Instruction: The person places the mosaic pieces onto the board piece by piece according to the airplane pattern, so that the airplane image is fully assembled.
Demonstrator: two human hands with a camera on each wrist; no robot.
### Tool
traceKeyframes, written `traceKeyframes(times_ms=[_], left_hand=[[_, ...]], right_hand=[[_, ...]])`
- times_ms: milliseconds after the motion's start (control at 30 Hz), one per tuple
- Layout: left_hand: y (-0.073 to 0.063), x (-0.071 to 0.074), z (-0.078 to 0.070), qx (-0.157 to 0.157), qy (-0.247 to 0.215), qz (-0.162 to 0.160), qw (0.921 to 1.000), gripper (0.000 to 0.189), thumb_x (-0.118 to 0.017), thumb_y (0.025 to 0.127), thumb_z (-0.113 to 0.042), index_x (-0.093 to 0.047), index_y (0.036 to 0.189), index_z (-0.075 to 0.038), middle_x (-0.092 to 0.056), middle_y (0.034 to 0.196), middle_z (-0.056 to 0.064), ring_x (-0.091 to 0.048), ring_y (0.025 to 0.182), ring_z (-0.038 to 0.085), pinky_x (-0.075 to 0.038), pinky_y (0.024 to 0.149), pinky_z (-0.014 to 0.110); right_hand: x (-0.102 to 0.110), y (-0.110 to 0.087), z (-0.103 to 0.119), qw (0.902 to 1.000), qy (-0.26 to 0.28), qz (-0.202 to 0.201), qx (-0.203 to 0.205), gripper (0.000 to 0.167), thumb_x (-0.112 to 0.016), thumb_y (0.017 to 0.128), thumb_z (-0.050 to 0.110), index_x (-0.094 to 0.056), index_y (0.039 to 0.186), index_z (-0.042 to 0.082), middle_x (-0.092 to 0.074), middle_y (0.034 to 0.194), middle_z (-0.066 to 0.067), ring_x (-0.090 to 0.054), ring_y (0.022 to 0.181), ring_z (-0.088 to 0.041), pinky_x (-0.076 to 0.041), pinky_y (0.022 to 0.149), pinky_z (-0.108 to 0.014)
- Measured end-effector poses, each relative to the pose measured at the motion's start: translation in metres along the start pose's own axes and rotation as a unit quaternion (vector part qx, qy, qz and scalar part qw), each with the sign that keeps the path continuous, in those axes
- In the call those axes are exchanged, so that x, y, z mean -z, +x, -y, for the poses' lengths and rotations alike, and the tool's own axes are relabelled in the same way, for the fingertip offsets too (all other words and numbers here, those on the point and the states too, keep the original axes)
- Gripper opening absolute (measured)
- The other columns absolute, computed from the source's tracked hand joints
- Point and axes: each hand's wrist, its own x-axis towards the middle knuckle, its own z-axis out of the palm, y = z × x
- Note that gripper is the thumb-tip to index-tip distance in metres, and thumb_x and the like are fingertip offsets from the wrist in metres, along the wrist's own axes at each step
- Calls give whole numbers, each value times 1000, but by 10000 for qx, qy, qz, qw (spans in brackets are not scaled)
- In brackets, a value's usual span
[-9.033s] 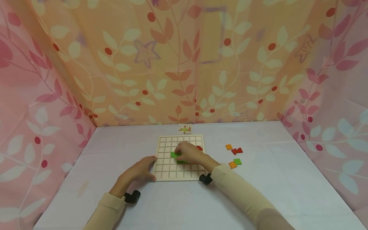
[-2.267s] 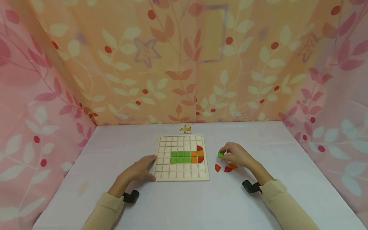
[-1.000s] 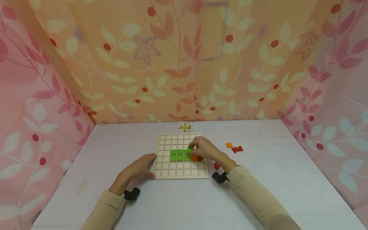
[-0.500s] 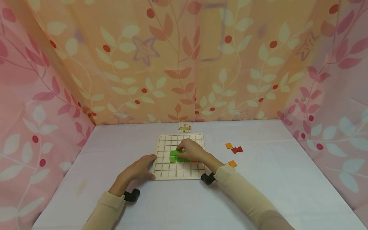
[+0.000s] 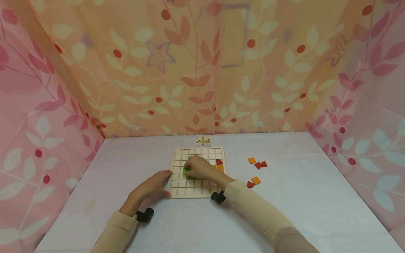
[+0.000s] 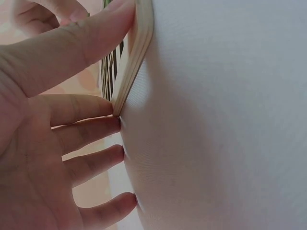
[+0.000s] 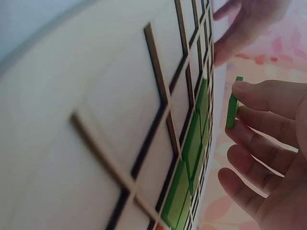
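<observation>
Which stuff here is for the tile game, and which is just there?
For the game:
the green tile pinched in the right hand
the grid board, touched by the left hand
the green tiles on it
probably the loose orange squares, loose red pieces and picture card

Just there:
the leafy cloth behind
the white table
the black wrist gadgets

Head view: right hand hides part of pinched green tile and of board; pattern on card too small to read; sleeves cut by lower edge. Left wrist view: board cropped at top.
</observation>
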Motion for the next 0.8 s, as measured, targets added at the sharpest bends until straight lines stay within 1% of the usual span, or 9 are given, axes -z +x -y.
traceKeyframes(times_ms=[200,333,433,567,800], left_hand=[[0,0,1,-6,-31,-4,10000,90,-86,70,-15,-40,145,4,-37,153,22,-32,143,41,-31,114,57],[1,1,-1,28,-1,2,10000,90,-86,70,-16,-40,145,3,-37,153,22,-31,143,41,-30,114,57],[1,0,-2,111,-3,2,9999,91,-86,71,-17,-40,146,2,-37,154,20,-31,144,40,-30,115,56],[1,0,-1,145,16,5,9999,92,-87,70,-18,-40,146,1,-37,154,20,-31,144,40,-30,115,56],[3,-2,1,135,-4,3,9999,92,-87,69,-18,-41,146,2,-37,154,20,-31,144,40,-30,115,56]], right_hand=[[-7,7,6,9995,-247,194,-99,24,-75,84,23,-76,106,11,-68,97,0,-55,89,-12,-47,78,-23],[-11,10,10,9990,-292,286,-206,24,-74,85,24,-76,106,13,-67,97,2,-54,91,-11,-47,79,-23],[-12,10,13,9985,-391,308,-247,21,-74,85,23,-77,104,14,-68,97,2,-55,92,-12,-48,80,-25],[-13,9,15,9980,-527,281,-226,17,-74,84,21,-77,100,15,-68,96,2,-57,93,-13,-50,82,-27],[-15,8,17,9981,-471,319,-232,16,-73,83,18,-77,99,15,-68,95,2,-54,90,-12,-49,78,-25]])
